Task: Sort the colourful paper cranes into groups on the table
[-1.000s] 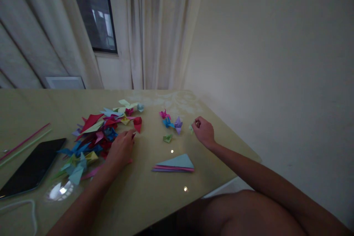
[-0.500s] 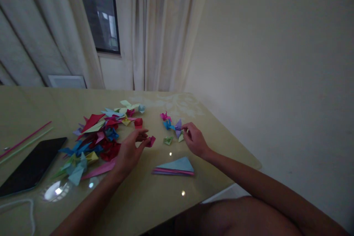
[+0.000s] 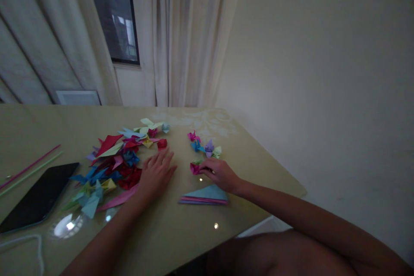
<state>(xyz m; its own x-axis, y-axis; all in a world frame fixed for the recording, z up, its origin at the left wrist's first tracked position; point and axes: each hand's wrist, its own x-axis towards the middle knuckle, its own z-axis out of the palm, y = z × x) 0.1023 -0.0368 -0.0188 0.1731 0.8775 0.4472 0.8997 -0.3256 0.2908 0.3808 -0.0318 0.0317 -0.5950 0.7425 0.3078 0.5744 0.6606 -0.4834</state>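
My left hand (image 3: 156, 175) lies flat on the table, fingers stretched out, at the right edge of a heap of folded coloured paper pieces (image 3: 113, 159). My right hand (image 3: 220, 173) rests on the table with its fingers curled at a small magenta folded piece (image 3: 195, 167) that sits against a green one. Just beyond stand a pink (image 3: 193, 136), a blue (image 3: 196, 145), a purple (image 3: 209, 148) and a pale green (image 3: 217, 152) folded piece in a short row. A stack of triangular folded sheets (image 3: 207, 194), light blue on top, lies under my right wrist.
A dark tablet (image 3: 39, 196) lies at the left, with pink and green straws (image 3: 29, 167) behind it and a white cable (image 3: 22, 241) in front. The table's right edge (image 3: 278, 159) runs close to my right arm. Curtains and a window stand behind.
My left hand carried a magenta piece rightwards, let it go and now lies flat. My right hand set a pale green piece by the purple one, then moved down-left to the magenta piece.
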